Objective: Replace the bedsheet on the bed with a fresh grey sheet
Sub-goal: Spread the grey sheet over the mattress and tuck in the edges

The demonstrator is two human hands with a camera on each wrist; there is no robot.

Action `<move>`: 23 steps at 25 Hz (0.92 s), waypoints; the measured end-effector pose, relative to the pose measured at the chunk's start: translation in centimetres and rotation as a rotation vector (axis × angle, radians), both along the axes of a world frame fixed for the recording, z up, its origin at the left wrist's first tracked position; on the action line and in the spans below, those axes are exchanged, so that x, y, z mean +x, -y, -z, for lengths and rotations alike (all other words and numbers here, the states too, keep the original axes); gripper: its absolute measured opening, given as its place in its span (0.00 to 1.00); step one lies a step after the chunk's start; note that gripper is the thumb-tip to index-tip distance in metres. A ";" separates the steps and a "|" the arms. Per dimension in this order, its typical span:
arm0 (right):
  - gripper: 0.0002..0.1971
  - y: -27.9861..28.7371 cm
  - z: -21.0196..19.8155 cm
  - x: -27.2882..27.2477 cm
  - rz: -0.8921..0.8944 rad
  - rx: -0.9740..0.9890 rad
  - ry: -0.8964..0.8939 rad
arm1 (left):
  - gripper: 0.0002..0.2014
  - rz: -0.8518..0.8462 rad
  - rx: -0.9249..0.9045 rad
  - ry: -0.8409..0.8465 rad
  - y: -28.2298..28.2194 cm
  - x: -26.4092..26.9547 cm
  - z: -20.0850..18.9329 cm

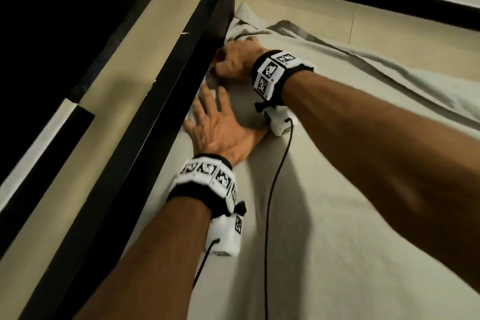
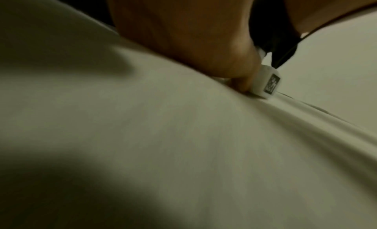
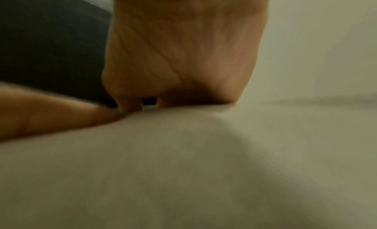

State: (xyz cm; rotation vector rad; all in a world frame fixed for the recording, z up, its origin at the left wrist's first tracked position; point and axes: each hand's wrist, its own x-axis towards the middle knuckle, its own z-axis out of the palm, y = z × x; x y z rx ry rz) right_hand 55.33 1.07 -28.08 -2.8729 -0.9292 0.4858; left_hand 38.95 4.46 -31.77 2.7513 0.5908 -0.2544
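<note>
Tucking step in hand: grey sheet (image 1: 337, 215) covers the bed. Left hand (image 1: 220, 130) lies flat, fingers straight, pressing it; right hand (image 1: 237, 61), fingers curled, bunches the corner against the black frame (image 1: 155, 101). Next move probably calls for pushing the corner down.

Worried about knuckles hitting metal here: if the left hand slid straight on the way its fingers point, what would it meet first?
Probably the bunched sheet under the right hand, then the black bed frame post beyond; depth is unclear. The left hand lies flat.
</note>
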 end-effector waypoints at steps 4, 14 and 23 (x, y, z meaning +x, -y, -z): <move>0.20 2.4 -0.5 1.4 0.192 0.281 0.090 | 0.63 -0.012 0.040 -0.066 -0.3 1.2 -0.1; 0.30 -1.1 1.4 5.5 0.228 -0.124 -0.146 | 0.54 0.087 0.133 0.129 0.7 0.3 0.3; 0.18 -3.2 0.3 4.1 0.250 -0.223 0.053 | 0.56 0.126 0.163 0.062 0.4 0.0 0.7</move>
